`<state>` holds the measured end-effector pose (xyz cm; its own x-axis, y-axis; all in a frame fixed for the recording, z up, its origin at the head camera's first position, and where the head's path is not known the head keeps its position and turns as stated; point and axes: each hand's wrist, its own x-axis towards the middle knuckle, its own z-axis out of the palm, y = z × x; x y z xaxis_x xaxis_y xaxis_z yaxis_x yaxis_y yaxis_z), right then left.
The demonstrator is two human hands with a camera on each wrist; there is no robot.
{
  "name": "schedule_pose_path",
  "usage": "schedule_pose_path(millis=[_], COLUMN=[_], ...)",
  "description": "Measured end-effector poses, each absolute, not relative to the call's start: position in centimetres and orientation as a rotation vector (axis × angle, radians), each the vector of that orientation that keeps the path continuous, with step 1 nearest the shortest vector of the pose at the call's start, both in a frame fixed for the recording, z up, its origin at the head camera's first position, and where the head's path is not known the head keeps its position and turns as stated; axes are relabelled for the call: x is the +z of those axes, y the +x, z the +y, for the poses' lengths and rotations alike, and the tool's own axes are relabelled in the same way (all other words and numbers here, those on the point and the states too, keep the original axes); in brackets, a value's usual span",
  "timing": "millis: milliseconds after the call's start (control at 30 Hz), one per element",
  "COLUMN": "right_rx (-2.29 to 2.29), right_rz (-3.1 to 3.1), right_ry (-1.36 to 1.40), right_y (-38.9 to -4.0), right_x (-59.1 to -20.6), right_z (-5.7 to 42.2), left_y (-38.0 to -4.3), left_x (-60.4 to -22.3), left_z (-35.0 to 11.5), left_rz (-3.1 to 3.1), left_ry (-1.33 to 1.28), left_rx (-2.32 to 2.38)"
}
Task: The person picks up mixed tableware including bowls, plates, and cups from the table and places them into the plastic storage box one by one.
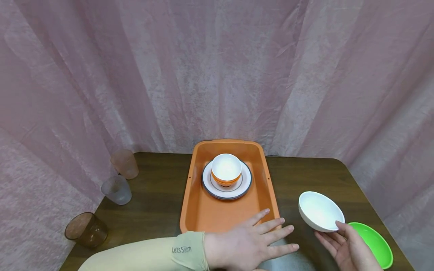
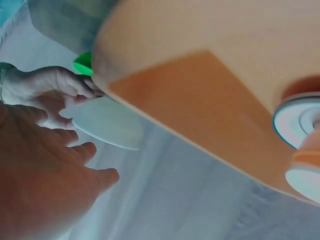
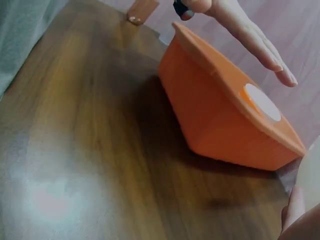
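Observation:
My right hand (image 1: 349, 242) grips a white bowl (image 1: 320, 211) by its near rim, thumb at the rim and fingers beneath, with the bowl tilted to the right of the orange basin. Fingers spread and straight, my left hand (image 1: 252, 241) reaches across the front of the orange basin (image 1: 185, 210) and holds nothing. Inside the basin, a white bowl (image 1: 226, 167) sits on top of orange bowls (image 1: 226, 183), which rest on white plates with a dark rim (image 1: 245, 188). The left wrist view shows the held white bowl (image 2: 107, 122) beyond my left fingertips.
A green bowl (image 1: 373, 244) lies at the table's right edge, beside my right hand. Along the left edge stand a brown cup (image 1: 86, 230), a clear frosted cup (image 1: 116, 190) and a pinkish cup (image 1: 124, 164). A pink curtain (image 1: 217, 75) hangs behind the wooden table (image 1: 152, 195).

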<state>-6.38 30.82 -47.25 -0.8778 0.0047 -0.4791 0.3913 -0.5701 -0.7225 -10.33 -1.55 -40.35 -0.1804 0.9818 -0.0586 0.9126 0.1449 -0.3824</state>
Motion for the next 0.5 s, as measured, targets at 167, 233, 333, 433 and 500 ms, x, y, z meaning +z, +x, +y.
schedule_pose_path(millis=[167, 233, 333, 433, 500], right_rx=[-2.581, -2.616, -2.669, -2.69, -2.691], right_rz=[1.26, 1.226, 1.16, 1.134, 1.139], right_ry=[0.507, 0.408, 0.283, 0.229, 0.197], right_y=[-6.5, -6.6, -6.8, -7.0, -7.2], right_x=[-46.6, -46.4, -46.1, -45.5, -45.0], right_z=[31.0, 31.1, 31.3, 31.3, 31.2], left_y=[-11.4, -11.7, -12.2, -12.8, -13.1], left_x=[-39.4, -39.1, -38.6, -38.1, -37.9], left_z=[-2.4, -2.8, -3.3, -3.8, -4.1], left_rz=[-2.326, -2.34, -2.354, -2.359, -2.362], left_ry=[-1.865, -1.855, -1.829, -1.797, -1.771], left_rx=[0.362, 0.307, 0.256, 0.23, 0.224])
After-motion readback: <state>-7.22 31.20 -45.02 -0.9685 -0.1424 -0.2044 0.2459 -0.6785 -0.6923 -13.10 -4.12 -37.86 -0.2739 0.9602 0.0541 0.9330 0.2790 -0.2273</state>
